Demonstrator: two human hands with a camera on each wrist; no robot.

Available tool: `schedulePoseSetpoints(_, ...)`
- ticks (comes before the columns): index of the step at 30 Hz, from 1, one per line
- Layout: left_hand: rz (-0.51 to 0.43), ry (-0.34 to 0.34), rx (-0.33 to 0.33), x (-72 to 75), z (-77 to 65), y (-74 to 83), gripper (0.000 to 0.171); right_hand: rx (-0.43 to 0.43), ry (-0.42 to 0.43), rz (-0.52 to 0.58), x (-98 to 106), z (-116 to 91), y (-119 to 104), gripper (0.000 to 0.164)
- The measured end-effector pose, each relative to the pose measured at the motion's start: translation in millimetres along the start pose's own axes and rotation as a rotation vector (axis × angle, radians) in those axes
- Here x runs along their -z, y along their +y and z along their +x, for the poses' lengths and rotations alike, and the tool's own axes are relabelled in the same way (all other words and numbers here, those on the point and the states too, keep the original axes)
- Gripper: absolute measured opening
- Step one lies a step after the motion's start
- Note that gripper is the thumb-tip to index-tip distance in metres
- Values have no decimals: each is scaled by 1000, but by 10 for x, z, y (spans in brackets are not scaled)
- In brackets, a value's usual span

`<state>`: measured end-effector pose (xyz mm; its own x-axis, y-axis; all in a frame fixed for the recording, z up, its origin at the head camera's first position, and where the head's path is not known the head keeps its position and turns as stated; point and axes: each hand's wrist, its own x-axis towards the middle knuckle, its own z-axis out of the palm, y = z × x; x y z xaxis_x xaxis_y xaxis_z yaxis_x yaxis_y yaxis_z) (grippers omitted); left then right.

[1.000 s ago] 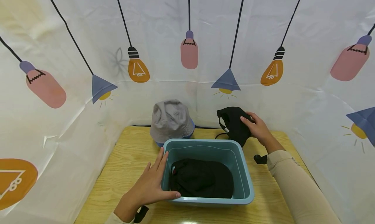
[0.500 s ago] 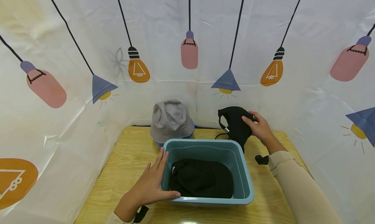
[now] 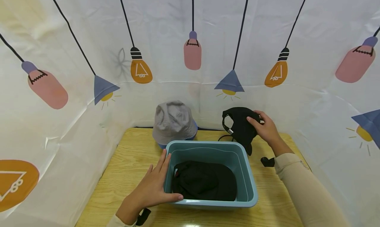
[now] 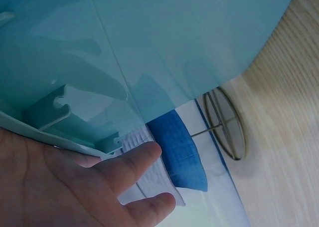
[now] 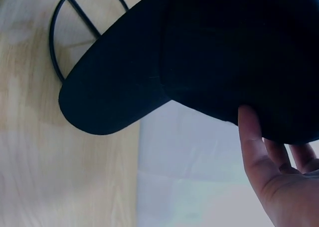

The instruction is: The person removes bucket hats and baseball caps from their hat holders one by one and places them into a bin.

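Note:
A black baseball cap (image 3: 241,125) is in my right hand (image 3: 265,128), its thumb and fingers gripping the edge of the crown. Its strap opening faces left and its brim (image 5: 107,82) hangs down behind the basin's right corner. My left hand (image 3: 152,184) rests on the left side of the teal plastic basin (image 3: 250,190), fingers spread and straight, thumb over the front rim. In the left wrist view, two of its fingers extend below the basin (image 4: 164,47). Inside the basin lies another black cap (image 3: 205,181).
Behind the basin, a grey bucket hat (image 3: 173,120) sits over a blue hat (image 4: 179,147) on a wire stand (image 4: 232,127). A dark wire ring base (image 5: 52,42) stands on the wooden table (image 3: 124,167) near the held cap. A lamp-patterned cloth (image 3: 196,98) encloses the back and sides.
My right hand has moved slightly right with the cap, and more of the brim shows beside the basin. The left hand and basin have stayed put.

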<state>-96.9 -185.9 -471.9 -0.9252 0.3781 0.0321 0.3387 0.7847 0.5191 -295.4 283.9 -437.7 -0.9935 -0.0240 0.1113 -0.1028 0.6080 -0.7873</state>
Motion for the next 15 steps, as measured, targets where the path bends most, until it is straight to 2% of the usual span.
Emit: schedulePoseSetpoints(15, -1, -1, -1, -9, -2, -9, 134, 50, 49, -102, 53, -8, -86, 73)
